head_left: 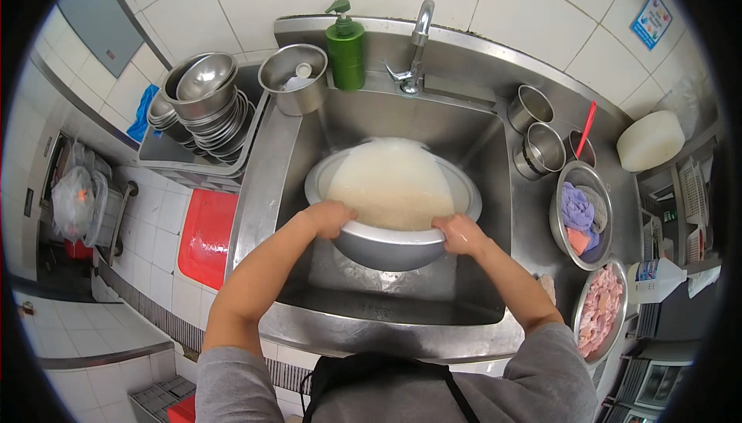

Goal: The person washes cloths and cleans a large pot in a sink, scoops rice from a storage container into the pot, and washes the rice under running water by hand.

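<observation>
A large metal bowl (390,254) is in the sink (475,295), tilted with its near rim toward me. Cloudy whitish liquid (390,172) lies in it, and a pale beige layer, perhaps grain, shows near the front. My left hand (331,219) is closed around the bowl's near rim on the left. On the right side of the same rim, my right hand (461,234) grips with the thumb over the edge. The bowl's underside is hidden, so I cannot tell whether it touches the sink bottom. The faucet (418,48) stands behind it.
A green pump bottle (345,52) and a steel pot (290,98) stand behind the sink. Stacked bowls (212,106) fill a grey crate at left. Right of the sink are steel cups (539,151), a bowl of cloths (578,207) and a bowl of raw meat (601,311).
</observation>
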`<state>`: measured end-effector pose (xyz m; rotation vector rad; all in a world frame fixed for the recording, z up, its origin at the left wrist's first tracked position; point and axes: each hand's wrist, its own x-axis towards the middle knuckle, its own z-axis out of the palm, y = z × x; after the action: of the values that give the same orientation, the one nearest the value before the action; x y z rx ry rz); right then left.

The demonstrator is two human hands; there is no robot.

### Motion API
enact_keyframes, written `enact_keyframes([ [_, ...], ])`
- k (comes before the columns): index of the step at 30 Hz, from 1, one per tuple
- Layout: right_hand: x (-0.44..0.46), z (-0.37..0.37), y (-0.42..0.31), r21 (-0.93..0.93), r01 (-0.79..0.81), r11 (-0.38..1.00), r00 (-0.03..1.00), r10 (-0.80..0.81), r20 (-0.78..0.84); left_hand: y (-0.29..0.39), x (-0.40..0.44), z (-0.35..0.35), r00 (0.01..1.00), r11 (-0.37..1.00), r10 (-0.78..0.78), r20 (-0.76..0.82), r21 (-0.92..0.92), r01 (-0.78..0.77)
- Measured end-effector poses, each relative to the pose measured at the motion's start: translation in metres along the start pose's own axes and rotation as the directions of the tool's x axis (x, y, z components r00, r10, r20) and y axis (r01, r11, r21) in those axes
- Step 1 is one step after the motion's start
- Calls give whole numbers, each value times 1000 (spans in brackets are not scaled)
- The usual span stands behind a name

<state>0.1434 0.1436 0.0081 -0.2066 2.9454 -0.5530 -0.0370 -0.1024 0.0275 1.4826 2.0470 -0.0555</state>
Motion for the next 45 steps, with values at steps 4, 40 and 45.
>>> enact_keyframes([
  [4,3,-1,1,-13,-36,999,999,37,35,-3,2,-1,999,999,36,-16,5,-35],
  [40,31,-36,24,38,-32,999,999,34,-30,-25,22,-30,990,996,55,-127,-67,-64],
  [45,33,-36,27,23,-48,999,999,48,-18,-26,25,-32,992,997,26,-125,-75,-35],
])
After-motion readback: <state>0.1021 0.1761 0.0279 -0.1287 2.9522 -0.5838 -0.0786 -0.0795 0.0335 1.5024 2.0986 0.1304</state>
